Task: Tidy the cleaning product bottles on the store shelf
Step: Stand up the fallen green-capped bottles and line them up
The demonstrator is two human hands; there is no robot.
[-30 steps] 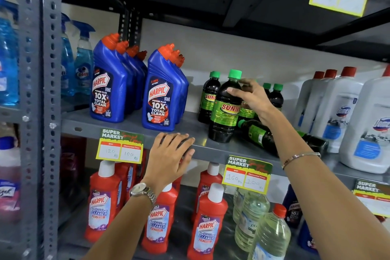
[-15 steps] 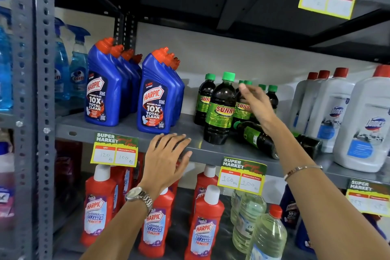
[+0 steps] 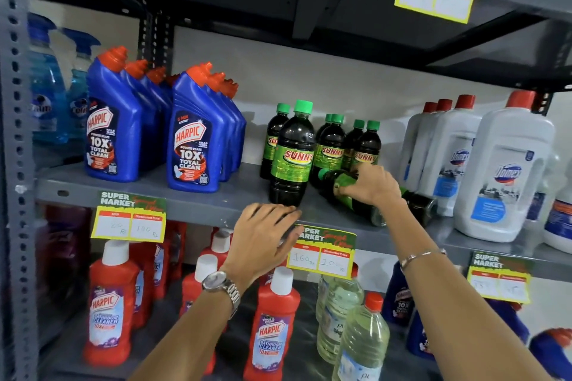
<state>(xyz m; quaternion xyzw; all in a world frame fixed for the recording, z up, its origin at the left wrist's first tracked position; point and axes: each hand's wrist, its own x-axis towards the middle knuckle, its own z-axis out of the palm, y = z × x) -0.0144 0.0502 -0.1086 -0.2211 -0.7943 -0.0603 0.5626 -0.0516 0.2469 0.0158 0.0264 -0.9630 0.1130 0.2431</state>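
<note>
On the grey shelf (image 3: 173,195), the right hand (image 3: 373,185) clamps a fallen green-capped bottle (image 3: 356,199) lying at three o'clock of upright Sunny bottles (image 3: 292,158); the left hand (image 3: 263,238), fingers spread, rests on the shelf edge.

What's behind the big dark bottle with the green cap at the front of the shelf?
Behind the big dark bottle stands a smaller dark bottle, its green cap and left side showing. The rest of it, and any bottles further back, are covered.
</note>
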